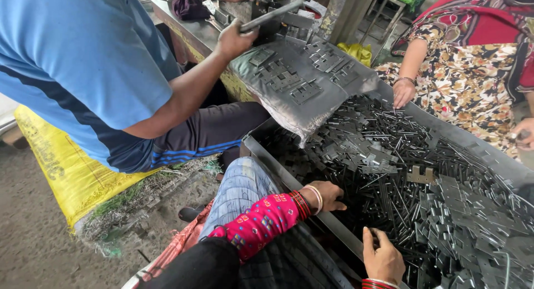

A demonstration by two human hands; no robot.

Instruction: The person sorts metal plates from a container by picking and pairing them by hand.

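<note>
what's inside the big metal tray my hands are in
The metal tray holds a heap of flat metal hinge plates; my left hand and right hand rest there. Its bottom is covered.

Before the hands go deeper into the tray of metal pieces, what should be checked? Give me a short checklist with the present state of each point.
1. Left hand free to grasp: ok, it rests at the tray edge and seems to hold nothing.
2. Right hand free: ok, fingers spread over the metal pieces.
3. Hands protected from sharp edges: not ok, both are bare.
4. Co-worker's hand away from ours: ok, it is at the far rim.
5. Pieces lying in order: not ok, a tangled heap.
6. Lever of the press at rest: cannot tell.
</note>
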